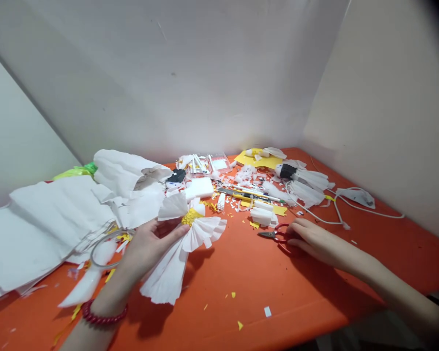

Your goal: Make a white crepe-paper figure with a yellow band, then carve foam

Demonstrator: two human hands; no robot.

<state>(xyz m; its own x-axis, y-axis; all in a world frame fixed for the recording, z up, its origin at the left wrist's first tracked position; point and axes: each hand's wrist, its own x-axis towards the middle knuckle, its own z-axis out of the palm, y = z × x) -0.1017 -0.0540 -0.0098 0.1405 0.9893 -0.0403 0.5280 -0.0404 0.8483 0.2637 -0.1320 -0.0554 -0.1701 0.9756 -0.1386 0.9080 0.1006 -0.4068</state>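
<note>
My left hand [146, 243] pinches a white pleated paper figure [170, 280] by its middle, holding it above the table. The figure has fanned crepe-paper parts and a yellow, scale-like patch at its centre. My right hand [309, 239] is closed on the red handles of a pair of scissors [280, 236], which are at the tabletop with their dark blades pointing left. Some of its fingers are hidden behind the hand. Just beyond the blades lie rolled white pieces [263, 213].
Big white paper sheets [51, 214] cover the left of the orange table [237, 287]. A yellow craft knife [241, 194], a black-and-white paper figure [303, 175], a white cord [314, 217], a yellow sheet [258, 158] and many scraps lie toward the back. Walls [205, 87] rise behind.
</note>
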